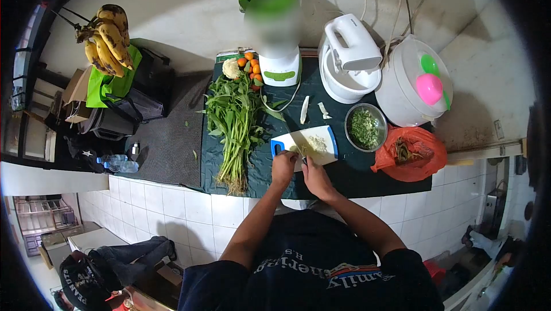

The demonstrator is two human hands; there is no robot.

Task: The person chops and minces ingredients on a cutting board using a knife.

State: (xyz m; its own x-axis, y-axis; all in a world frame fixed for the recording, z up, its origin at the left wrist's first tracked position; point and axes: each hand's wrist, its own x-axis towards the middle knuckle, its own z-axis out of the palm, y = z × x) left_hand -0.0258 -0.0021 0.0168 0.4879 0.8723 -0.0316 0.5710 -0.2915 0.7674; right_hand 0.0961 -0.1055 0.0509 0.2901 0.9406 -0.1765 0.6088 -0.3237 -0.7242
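A white cutting board with blue ends [328, 156] lies on the dark green table cover, with finely chopped pale pieces [317, 143] on it. My right hand [317, 180] is closed around the handle of a knife [297, 141], whose blade points away from me across the board. Beside the blade, my left hand [283, 167] rests at the board's near left edge with its fingers curled together. Whatever those fingers hold is too small to make out. Right of the board stands a metal bowl [365, 128] of chopped greens.
Leafy greens [234, 121] lie left, below a cauliflower [231, 68] and orange fruits [252, 64]. A blender [279, 61], a stand mixer [353, 47] and a white container [402, 84] line the back. A red plastic bag [425, 161] sits right. Another person [92, 276] is at lower left.
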